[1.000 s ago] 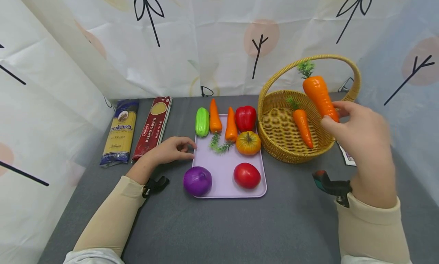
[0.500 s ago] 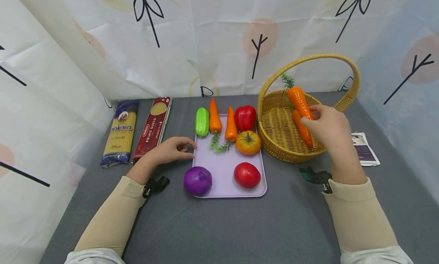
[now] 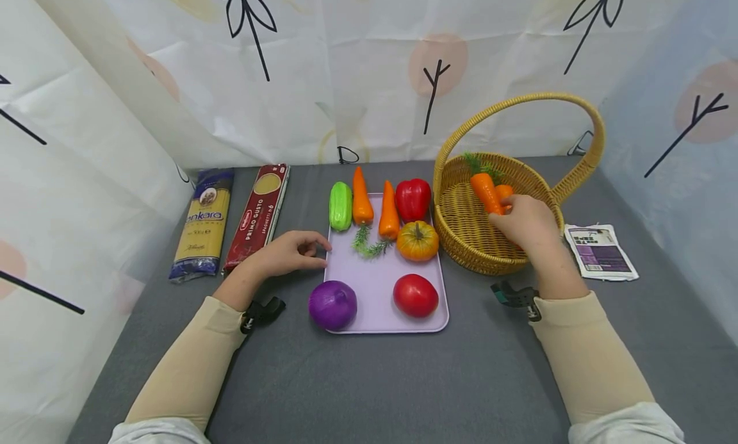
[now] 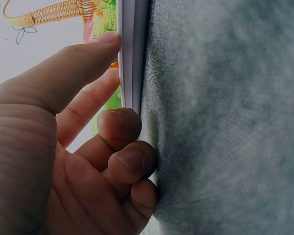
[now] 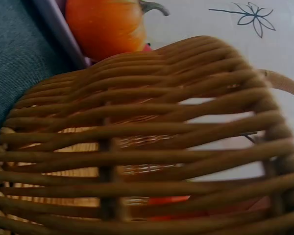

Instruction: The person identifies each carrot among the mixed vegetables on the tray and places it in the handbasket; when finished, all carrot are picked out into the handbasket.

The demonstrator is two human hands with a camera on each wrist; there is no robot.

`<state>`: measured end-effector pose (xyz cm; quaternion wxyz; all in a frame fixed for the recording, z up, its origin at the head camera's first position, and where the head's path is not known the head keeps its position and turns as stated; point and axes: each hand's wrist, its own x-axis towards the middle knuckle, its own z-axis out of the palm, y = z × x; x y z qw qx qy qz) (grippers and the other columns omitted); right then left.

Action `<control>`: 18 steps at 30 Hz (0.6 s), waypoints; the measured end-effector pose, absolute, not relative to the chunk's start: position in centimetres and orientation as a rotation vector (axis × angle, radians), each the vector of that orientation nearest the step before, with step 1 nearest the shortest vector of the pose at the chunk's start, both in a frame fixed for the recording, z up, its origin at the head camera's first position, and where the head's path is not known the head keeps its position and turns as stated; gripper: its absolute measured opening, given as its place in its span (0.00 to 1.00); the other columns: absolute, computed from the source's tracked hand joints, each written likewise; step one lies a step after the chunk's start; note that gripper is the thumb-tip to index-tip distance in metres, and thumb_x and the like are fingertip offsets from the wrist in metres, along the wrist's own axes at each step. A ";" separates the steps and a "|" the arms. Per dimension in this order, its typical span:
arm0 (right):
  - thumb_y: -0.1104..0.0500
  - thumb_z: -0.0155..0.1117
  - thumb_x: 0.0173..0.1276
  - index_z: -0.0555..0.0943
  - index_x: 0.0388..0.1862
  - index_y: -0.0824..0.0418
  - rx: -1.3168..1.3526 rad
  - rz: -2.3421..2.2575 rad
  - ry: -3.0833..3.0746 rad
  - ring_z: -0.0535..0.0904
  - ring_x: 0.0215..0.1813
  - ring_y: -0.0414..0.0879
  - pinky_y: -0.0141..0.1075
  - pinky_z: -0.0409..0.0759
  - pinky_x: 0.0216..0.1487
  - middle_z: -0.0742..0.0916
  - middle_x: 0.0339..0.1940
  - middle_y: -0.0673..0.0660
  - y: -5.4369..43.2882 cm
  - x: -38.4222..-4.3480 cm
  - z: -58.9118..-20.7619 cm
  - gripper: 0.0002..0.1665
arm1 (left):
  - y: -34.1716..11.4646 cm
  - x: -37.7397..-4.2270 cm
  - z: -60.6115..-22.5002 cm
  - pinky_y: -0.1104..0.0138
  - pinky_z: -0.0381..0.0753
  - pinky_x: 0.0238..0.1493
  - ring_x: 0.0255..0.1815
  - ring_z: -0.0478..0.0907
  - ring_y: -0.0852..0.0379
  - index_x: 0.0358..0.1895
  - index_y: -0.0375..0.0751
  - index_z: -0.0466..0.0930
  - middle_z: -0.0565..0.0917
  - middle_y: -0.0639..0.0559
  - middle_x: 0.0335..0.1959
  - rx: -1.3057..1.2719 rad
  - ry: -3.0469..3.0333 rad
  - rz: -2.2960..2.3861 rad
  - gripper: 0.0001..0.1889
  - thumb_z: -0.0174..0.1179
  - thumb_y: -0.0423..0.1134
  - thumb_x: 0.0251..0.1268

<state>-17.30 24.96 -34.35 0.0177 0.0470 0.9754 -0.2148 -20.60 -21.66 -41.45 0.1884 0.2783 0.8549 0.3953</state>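
In the head view my right hand (image 3: pixel 532 221) reaches into the yellow wicker basket (image 3: pixel 461 246) and grips an orange carrot (image 3: pixel 485 192) by its lower end, green top toward the back. A second carrot (image 3: pixel 504 191) lies beside it, partly covered by the hand. The right wrist view shows mostly the basket's woven wall (image 5: pixel 137 156), so the fingers are hidden there. My left hand (image 3: pixel 291 250) rests at the left edge of the lilac tray (image 3: pixel 371 279). Its thumb and forefinger touch the tray's rim (image 4: pixel 130 63), and the other fingers are loosely bent.
On or over the tray are a cucumber (image 3: pixel 340 206), two carrots, a red pepper (image 3: pixel 412 199), a small pumpkin (image 3: pixel 418 241), a tomato (image 3: pixel 415 295) and a purple onion (image 3: pixel 332 305). Two spaghetti packs (image 3: pixel 257 216) lie left; a white-and-purple packet (image 3: pixel 601 252) lies right of the basket.
My right hand has moved left and down with the carrot, from above the basket's right side to inside it. The packet has come into fuller view. My left hand has stayed put.
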 end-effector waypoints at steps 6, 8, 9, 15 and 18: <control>0.50 0.62 0.67 0.78 0.57 0.75 0.111 -0.610 3.046 0.75 0.41 0.63 0.54 0.72 0.45 0.83 0.45 0.72 24.8 -17.7 -35.5 0.31 | -21.7 -20.6 -41.6 0.64 0.67 0.35 0.31 0.69 0.52 0.52 0.42 0.84 0.72 0.52 0.27 0.784 2.403 1.115 0.16 0.73 0.40 0.65; 0.51 0.63 0.68 0.79 0.56 0.75 0.107 -0.592 3.036 0.75 0.41 0.63 0.54 0.72 0.45 0.83 0.45 0.72 24.8 -17.7 -35.7 0.30 | -21.6 -20.6 -41.5 0.64 0.67 0.35 0.31 0.69 0.52 0.52 0.43 0.84 0.72 0.51 0.27 0.783 2.405 1.112 0.15 0.73 0.40 0.64; 0.51 0.63 0.68 0.79 0.56 0.75 0.110 -0.589 3.023 0.75 0.42 0.63 0.54 0.73 0.46 0.83 0.45 0.72 24.8 -17.7 -35.8 0.29 | -21.6 -20.6 -41.5 0.64 0.67 0.35 0.31 0.69 0.52 0.52 0.43 0.84 0.72 0.51 0.27 0.782 2.405 1.111 0.15 0.73 0.40 0.64; 0.51 0.66 0.68 0.79 0.58 0.76 0.117 -0.595 2.961 0.77 0.47 0.65 0.57 0.74 0.51 0.83 0.50 0.74 24.8 -17.7 -35.8 0.31 | -21.5 -20.5 -41.3 0.64 0.68 0.35 0.31 0.69 0.52 0.52 0.44 0.84 0.72 0.51 0.27 0.776 2.403 1.106 0.15 0.73 0.40 0.64; 0.50 0.66 0.67 0.79 0.58 0.76 0.111 -0.589 2.965 0.77 0.50 0.67 0.58 0.74 0.53 0.83 0.52 0.74 24.8 -17.6 -35.3 0.32 | -21.6 -20.6 -41.4 0.64 0.68 0.35 0.31 0.69 0.52 0.52 0.43 0.84 0.72 0.51 0.27 0.777 2.405 1.101 0.15 0.73 0.41 0.65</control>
